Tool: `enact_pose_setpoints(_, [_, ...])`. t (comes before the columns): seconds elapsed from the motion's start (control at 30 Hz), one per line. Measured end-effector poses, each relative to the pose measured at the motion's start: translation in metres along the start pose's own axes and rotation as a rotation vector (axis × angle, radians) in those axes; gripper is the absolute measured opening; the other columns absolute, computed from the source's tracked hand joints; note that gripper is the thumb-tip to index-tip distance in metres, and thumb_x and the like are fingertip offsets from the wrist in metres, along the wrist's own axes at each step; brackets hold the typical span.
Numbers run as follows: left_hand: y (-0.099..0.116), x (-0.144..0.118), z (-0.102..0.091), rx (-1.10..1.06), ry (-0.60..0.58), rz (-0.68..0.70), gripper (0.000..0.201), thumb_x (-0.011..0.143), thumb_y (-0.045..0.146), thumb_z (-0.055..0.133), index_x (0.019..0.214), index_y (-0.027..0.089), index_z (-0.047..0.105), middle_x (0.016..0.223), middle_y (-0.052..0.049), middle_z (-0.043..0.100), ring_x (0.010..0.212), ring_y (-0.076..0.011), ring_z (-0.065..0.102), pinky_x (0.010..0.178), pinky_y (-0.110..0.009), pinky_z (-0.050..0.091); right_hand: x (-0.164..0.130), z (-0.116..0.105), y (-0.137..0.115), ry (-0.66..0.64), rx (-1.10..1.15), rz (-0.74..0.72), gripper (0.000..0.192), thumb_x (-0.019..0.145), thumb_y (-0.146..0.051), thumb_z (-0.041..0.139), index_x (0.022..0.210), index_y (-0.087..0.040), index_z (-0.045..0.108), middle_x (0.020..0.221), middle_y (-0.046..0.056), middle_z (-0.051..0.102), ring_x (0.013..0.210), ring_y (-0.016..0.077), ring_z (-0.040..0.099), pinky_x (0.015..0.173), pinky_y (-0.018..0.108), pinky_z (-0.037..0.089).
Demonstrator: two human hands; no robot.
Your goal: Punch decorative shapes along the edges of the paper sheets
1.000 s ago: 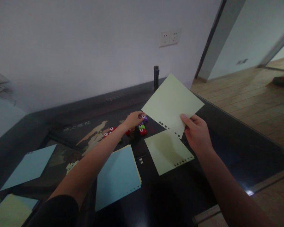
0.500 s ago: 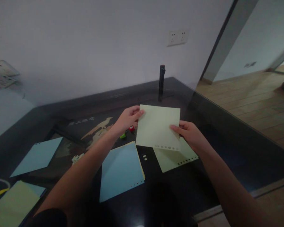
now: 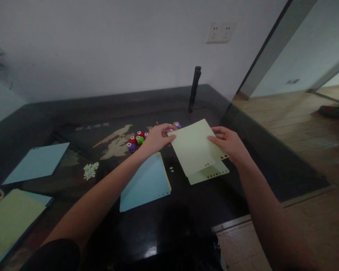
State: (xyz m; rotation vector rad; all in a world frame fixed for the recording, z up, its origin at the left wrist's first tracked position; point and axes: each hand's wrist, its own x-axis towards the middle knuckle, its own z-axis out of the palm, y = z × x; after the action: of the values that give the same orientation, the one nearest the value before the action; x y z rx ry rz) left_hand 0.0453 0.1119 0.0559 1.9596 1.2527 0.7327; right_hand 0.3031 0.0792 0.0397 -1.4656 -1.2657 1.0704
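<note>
Item in hand: one pale green square paper sheet with punched holes along its near edge (image 3: 193, 148), pinched at its far-left corner by the left hand (image 3: 157, 138) and at its right edge by the right hand (image 3: 228, 145), held just over a second pale green punched sheet (image 3: 211, 174) lying on the glossy black table (image 3: 186, 214).

Handling note: squaring the corners with the sheet beneath, while both pinches stay light, should keep the paper flat.

Count:
- pale green sheets between the hands: two.
- blue sheets: one stack with yellow beneath (image 3: 147, 182) near the left wrist; one (image 3: 36, 163) far left.
- small coloured punches (image 3: 137, 140) beyond the left hand: about five.
- punched confetti pile (image 3: 90, 170): one.
</note>
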Motion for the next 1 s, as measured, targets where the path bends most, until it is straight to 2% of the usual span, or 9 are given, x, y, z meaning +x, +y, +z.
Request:
enact_pose_setpoints(0.17, [-0.006,0.008,0.031,0.179,-0.032,0.047,0.019,0.08,0.019,0.064,0.099,0.016,0.066,0.074,-0.002,0.067,0.07,-0.016,0.064,0.071,-0.029,0.05,-0.004,-0.025,0.012,-0.034,-0.395,-0.027,0.049,0.069,-0.04,0.066,0.113,-0.018,0.059,0.057,-0.002,0.058,0.045,0.0149,0.051,0.043,0.026,0.036])
enact_pose_setpoints(0.27, [-0.01,0.009,0.048,0.289,-0.067,0.071,0.019,0.08,0.019,0.065,0.098,0.017,0.068,0.077,-0.003,0.068,0.076,-0.019,0.064,0.074,-0.031,0.049,-0.008,-0.031,0.026,-0.055,-0.48,-0.012,0.051,0.07,-0.04,0.064,0.114,-0.015,0.059,0.053,-0.004,0.053,0.044,0.0148,0.049,0.044,0.027,0.035])
enact_pose_setpoints(0.37, [-0.012,0.007,0.057,0.384,-0.102,0.074,0.02,0.081,0.019,0.064,0.101,0.018,0.068,0.083,-0.005,0.07,0.082,-0.0215,0.065,0.077,-0.033,0.05,-0.01,-0.029,0.036,-0.041,-0.545,-0.024,0.05,0.07,-0.039,0.064,0.113,-0.014,0.06,0.051,-0.006,0.049,0.045,0.0144,0.046,0.046,0.027,0.034])
enact_pose_setpoints(0.6, [-0.013,0.005,0.056,0.533,-0.145,0.06,0.021,0.084,0.022,0.061,0.105,0.02,0.066,0.098,-0.007,0.07,0.092,-0.0242,0.066,0.081,-0.035,0.051,-0.01,-0.019,0.049,0.005,-0.675,-0.095,0.043,0.072,-0.032,0.065,0.111,-0.017,0.062,0.054,-0.006,0.049,0.051,0.0149,0.048,0.053,0.028,0.035])
enact_pose_setpoints(0.83, [-0.016,0.005,0.058,0.62,-0.159,0.057,0.021,0.086,0.026,0.06,0.106,0.02,0.063,0.1,-0.007,0.07,0.091,-0.0245,0.067,0.079,-0.035,0.052,-0.013,-0.018,0.059,0.019,-0.804,-0.145,0.036,0.074,-0.03,0.065,0.108,-0.021,0.064,0.061,-0.003,0.053,0.056,0.0163,0.053,0.054,0.027,0.036])
enact_pose_setpoints(1.0, [-0.013,0.0,0.058,0.672,-0.154,0.063,0.02,0.087,0.026,0.059,0.106,0.02,0.061,0.107,-0.008,0.067,0.093,-0.0241,0.066,0.079,-0.033,0.052,-0.013,-0.018,0.058,0.04,-0.89,-0.202,0.033,0.075,-0.031,0.065,0.107,-0.02,0.065,0.068,0.0,0.053,0.06,0.0177,0.051,0.055,0.029,0.036])
